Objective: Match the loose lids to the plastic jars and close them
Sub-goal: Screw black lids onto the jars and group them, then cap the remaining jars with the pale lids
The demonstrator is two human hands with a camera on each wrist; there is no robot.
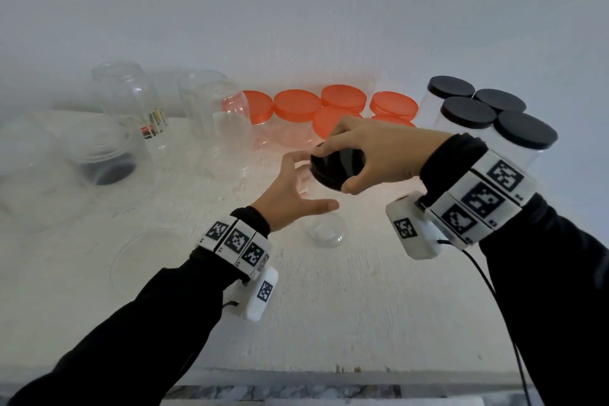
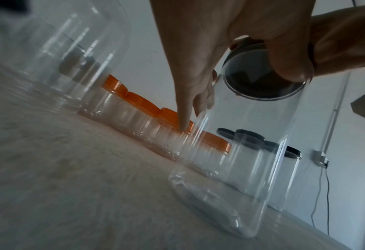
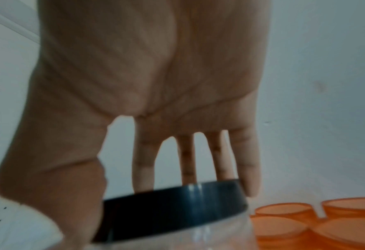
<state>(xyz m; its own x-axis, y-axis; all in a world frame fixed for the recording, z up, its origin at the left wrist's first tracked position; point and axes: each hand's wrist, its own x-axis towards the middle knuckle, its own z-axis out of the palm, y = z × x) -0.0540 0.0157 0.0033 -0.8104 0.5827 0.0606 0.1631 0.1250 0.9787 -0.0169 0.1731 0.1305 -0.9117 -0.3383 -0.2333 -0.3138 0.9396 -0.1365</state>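
A clear plastic jar (image 1: 326,231) stands upright in the middle of the white table (image 1: 329,323). My right hand (image 1: 359,158) grips a black lid (image 1: 333,168) from above, thumb on the near rim and fingers on the far rim. The lid is at the jar's mouth and looks slightly tilted. The right wrist view shows the lid (image 3: 173,211) on the clear jar (image 3: 177,240). My left hand (image 1: 296,194) holds the jar's upper part, thumb across the front and fingers behind. In the left wrist view the jar (image 2: 230,169) fills the right side with the lid (image 2: 260,81) on top.
Several orange-lidded jars (image 1: 296,109) line the wall at the back. Several black-lidded jars (image 1: 478,115) stand at the back right. Open clear jars (image 1: 131,99) crowd the left, one with a dark lid inside (image 1: 108,171). The table's front edge (image 1: 329,372) is near me.
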